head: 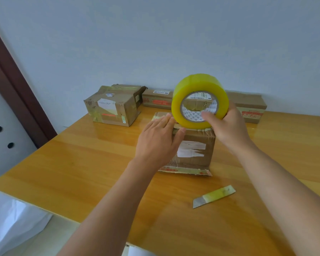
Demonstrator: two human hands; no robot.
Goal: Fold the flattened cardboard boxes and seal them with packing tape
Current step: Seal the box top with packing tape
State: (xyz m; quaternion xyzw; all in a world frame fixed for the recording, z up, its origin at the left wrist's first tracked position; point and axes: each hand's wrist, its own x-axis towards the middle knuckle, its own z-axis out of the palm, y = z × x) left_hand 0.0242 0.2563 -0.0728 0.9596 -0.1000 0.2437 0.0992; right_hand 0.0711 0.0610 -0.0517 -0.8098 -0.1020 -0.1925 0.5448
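Observation:
A small brown cardboard box (194, 150) with a torn white label stands in the middle of the wooden table (81, 163). My left hand (159, 139) lies flat on its top near edge, fingers spread. My right hand (227, 126) grips a big yellow roll of packing tape (198, 100), held upright on the box's top, fingers through the core. A bottom flap of the box sticks out on the table towards me.
A utility knife blade (213, 195) wrapped in yellowish tape lies on the table in front of the box. A taped box (113, 106) stands at the back left and long flat boxes (251, 106) line the wall. A white bag (13, 218) sits at lower left.

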